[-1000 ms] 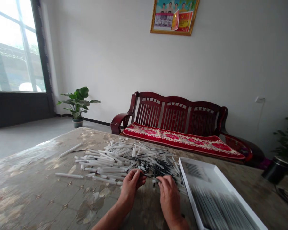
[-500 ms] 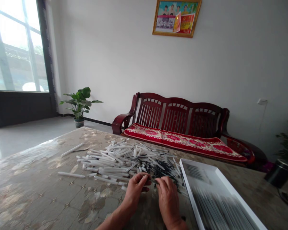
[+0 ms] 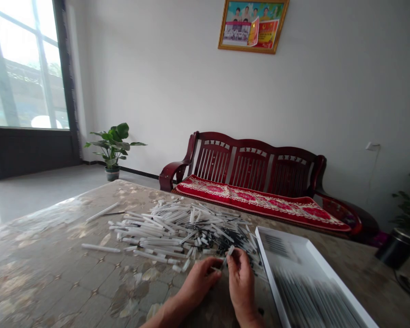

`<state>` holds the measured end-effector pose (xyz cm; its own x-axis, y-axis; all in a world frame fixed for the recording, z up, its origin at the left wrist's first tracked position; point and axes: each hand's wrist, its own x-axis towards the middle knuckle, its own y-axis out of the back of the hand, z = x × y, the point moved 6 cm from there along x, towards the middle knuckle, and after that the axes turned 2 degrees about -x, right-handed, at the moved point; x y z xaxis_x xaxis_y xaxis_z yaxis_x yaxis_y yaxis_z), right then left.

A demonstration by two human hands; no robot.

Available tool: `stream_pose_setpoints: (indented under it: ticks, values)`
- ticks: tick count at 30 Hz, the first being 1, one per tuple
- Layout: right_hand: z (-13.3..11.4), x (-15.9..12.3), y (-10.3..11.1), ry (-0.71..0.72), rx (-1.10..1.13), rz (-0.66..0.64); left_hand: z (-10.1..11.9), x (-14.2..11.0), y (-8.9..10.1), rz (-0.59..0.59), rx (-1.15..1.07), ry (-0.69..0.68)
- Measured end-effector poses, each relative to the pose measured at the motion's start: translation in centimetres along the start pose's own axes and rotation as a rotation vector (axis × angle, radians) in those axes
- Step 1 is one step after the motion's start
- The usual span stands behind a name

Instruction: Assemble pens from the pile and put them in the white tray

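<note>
Above the near edge of the pile, my left hand [image 3: 201, 279] and my right hand [image 3: 241, 278] meet, both with closed fingers. Between their fingertips is a slim pen [image 3: 230, 250] with a whitish end that points up and away beside my right thumb. Its lower part runs toward my left fingers and is mostly hidden by them. Just beyond the hands spreads a loose pile of white pen barrels [image 3: 153, 223]. Small black pen parts [image 3: 237, 238] lie mixed in at its right side.
A white shallow tray [image 3: 263, 248] stands right of my hands, with rows of greyish pens [image 3: 314, 296] inside. Left of the pile, a single white barrel [image 3: 100, 248] lies on the patterned tabletop [image 3: 64, 282]. Behind the table stands a red wooden bench [image 3: 249, 159].
My hands have drawn slightly nearer to me and closer together. The pen between them has turned from lying nearly level to a tilted position, its whitish end now showing above my right fingers.
</note>
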<state>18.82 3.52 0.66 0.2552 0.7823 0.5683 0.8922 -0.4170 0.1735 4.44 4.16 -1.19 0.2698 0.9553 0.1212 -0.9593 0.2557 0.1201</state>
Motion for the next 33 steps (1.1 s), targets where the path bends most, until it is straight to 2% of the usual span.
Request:
stream_pose_setpoints:
  ticks: [4,7,10,13,16,18,21,24,28,30,33]
  values:
    - [-0.1,0.3,0.0,-0.064,0.137,0.045,0.8,-0.4,0.1,0.034,0.256,-0.036]
    - [-0.1,0.5,0.0,-0.13,0.209,0.023,0.5,-0.3,0.4,0.075,0.256,0.0]
    - [0.3,0.7,0.1,-0.233,0.269,0.036,-0.3,0.0,1.1,0.162,0.064,0.069]
    - [1.1,0.5,0.2,-0.384,0.303,0.059,-0.9,0.4,2.2,0.28,-0.242,0.121]
    - [1.4,-0.3,-0.6,-0.512,0.325,0.01,-0.7,0.3,3.0,0.38,-0.578,0.136]
    - [1.2,-0.7,-1.5,-0.529,0.32,-0.055,-0.4,0.1,3.0,0.399,-0.703,0.155]
    - [0.8,-0.8,-2.6,-0.475,0.252,-0.167,-0.4,-0.3,2.4,0.36,-0.751,0.207]
    - [1.0,-0.1,-1.8,-0.378,0.092,-0.179,-0.8,-0.3,2.3,0.407,-0.803,0.236]
    - [0.7,1.4,0.8,-0.097,-0.337,-0.151,-1.5,-0.3,3.0,0.55,-0.882,0.278]
    - [0.5,1.6,1.5,-0.01,-0.556,-0.194,-1.5,-0.2,3.1,0.565,-0.892,0.285]
    - [0.1,1.6,1.9,0.049,-0.782,-0.254,-1.4,-0.2,3.0,0.539,-0.885,0.289]
